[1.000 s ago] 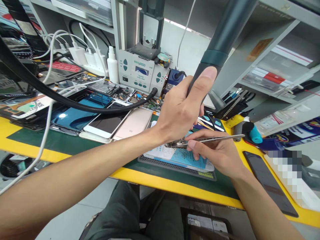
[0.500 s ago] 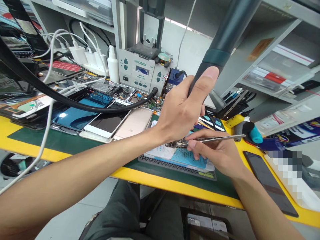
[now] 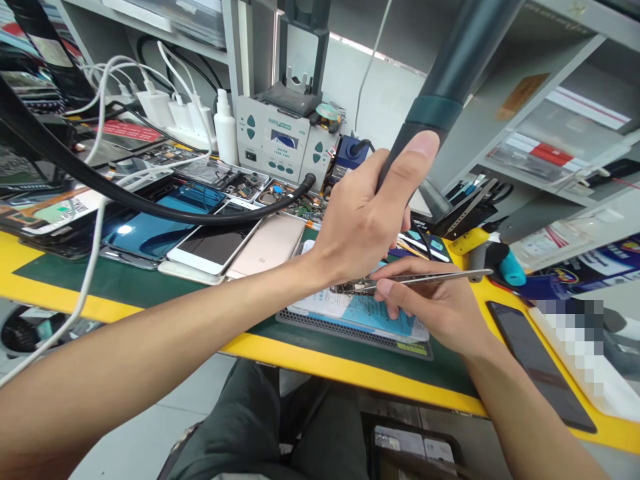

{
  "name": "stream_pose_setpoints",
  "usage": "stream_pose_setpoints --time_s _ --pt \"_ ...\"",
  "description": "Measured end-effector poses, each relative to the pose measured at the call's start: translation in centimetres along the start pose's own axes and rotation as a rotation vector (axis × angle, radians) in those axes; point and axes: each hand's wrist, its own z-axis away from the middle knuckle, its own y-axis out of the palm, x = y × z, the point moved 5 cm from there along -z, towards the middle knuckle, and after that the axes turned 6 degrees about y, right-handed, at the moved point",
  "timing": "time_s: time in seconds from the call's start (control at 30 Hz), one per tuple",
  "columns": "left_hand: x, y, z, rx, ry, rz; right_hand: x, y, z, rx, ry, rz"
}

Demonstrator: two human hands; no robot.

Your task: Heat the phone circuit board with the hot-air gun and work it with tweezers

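Note:
My left hand (image 3: 365, 217) is wrapped round the dark handle of a hot-air gun (image 3: 433, 110), its thumb lying along the grip. The gun's lower end is hidden behind the hand. To the right, my right hand (image 3: 433, 297) pinches a pair of metal tweezers (image 3: 445, 275) between thumb and fingers. The tweezers' tips reach a small circuit board (image 3: 350, 288), partly covered by my left hand. That board lies on a blue and white pad (image 3: 370, 313), which rests on a grey perforated plate (image 3: 345, 331).
Several phones, among them a gold one (image 3: 270, 245) and a blue one (image 3: 165, 223), lie to the left. A rework station (image 3: 285, 143) and a white spray bottle (image 3: 227, 130) stand behind. A thick black hose (image 3: 200, 217) crosses the left side. A dark phone (image 3: 540, 367) lies right.

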Motion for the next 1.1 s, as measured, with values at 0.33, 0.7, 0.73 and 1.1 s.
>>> stream_pose_setpoints --time_s 0.33,0.7,0.73,1.1 --pt "0.14 -0.09 0.05 0.019 0.062 -0.01 -0.23 -0.09 0.0 0.005 -0.009 0.008" --pt "-0.04 0.04 0.15 0.018 0.055 -0.009 -0.18 -0.11 0.05 -0.001 -0.013 0.037" --pt "-0.03 0.04 0.15 0.02 0.052 -0.007 -0.16 -0.09 0.04 -0.001 -0.012 0.039" --pt "-0.17 0.08 0.23 0.029 0.067 0.0 0.0 -0.08 0.06 -0.006 -0.011 0.027"
